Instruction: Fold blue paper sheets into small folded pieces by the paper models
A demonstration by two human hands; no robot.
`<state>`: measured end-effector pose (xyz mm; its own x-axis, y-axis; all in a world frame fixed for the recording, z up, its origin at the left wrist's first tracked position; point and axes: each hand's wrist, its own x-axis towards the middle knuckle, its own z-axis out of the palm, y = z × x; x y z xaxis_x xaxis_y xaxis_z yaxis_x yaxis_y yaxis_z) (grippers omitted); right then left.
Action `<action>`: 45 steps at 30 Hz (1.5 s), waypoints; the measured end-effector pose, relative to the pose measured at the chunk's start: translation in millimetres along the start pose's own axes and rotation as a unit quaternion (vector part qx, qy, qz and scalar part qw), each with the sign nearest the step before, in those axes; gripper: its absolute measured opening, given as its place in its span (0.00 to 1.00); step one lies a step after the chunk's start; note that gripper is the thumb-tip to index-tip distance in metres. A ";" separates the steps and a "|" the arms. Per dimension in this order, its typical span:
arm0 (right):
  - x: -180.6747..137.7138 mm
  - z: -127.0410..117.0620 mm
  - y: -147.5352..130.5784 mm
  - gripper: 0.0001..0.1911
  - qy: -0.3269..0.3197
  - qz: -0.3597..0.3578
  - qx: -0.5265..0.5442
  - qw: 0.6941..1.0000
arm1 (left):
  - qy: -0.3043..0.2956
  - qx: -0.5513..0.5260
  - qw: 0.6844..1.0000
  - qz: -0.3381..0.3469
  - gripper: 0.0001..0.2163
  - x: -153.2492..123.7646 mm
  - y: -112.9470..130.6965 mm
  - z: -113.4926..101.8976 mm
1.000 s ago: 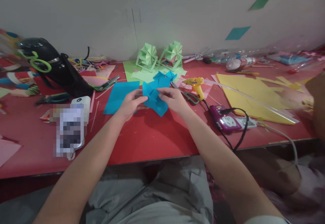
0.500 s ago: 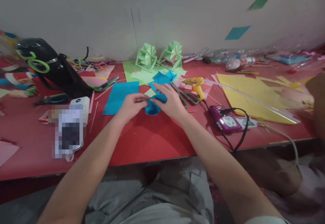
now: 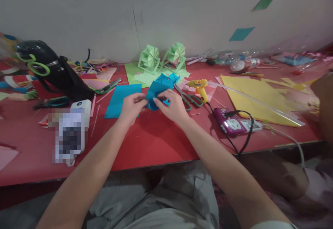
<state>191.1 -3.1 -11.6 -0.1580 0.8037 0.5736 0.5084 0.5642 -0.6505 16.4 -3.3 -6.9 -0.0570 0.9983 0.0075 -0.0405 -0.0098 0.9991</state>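
Both my hands meet over the red table [image 3: 156,142] on a folded piece of blue paper [image 3: 154,91]. My left hand [image 3: 132,106] pinches its left edge with thumb and fingers closed. My right hand [image 3: 172,105] grips its right side, fingers curled over the fold. A flat blue sheet [image 3: 120,99] lies just left of my left hand. Another folded blue paper shape [image 3: 166,79] sits right behind the held piece.
Two green paper wheels [image 3: 161,57] stand at the back by the wall. Scissors [image 3: 187,98], a yellow glue gun [image 3: 199,87] and a purple power strip [image 3: 232,125] lie to the right, then yellow sheets [image 3: 257,94]. A black bag [image 3: 56,71] is at left.
The blue paper was spread open a second ago, then crumpled low to the table; now it is folded narrower and held up between both hands.
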 end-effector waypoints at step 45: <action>-3.2 10.7 7.9 0.12 -0.018 -0.089 -0.057 0.994 | -0.028 -0.080 0.994 -0.074 0.12 0.1 -5.8 6.8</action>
<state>186.5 0.8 -23.9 -0.2833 0.7004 0.6551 0.5625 0.6746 -0.4780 23.4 -2.8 -12.4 0.0171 0.9912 -0.1313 -0.2020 0.1321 0.9704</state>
